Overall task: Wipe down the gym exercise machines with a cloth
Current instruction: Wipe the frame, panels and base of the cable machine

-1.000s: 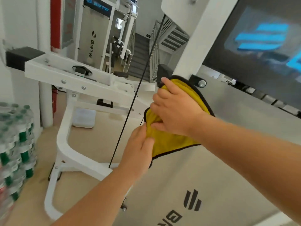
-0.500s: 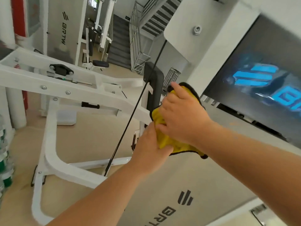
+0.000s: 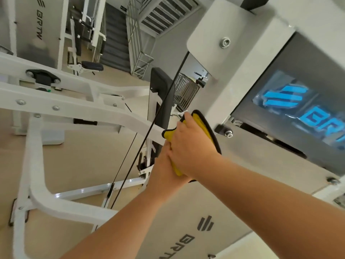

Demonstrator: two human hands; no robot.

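A yellow cloth with a black edge lies against the pale side cover of a white weight machine, just below its dark panel with a blue logo. My right hand lies over the cloth and holds it to the cover, its fingers pointing up and left. A corner of the cloth sticks out beside its thumb. My left hand sits just below and grips the cloth's lower part, touching my right hand.
A black cable runs diagonally just left of my hands. The machine's white frame arm and an upright black pad stand to the left over tan floor. Another machine, a bench and grey stairs stand behind.
Both hands with the cloth have slid up the cover towards the dark panel. My left hand has closed in under my right, and the cloth is more bunched.
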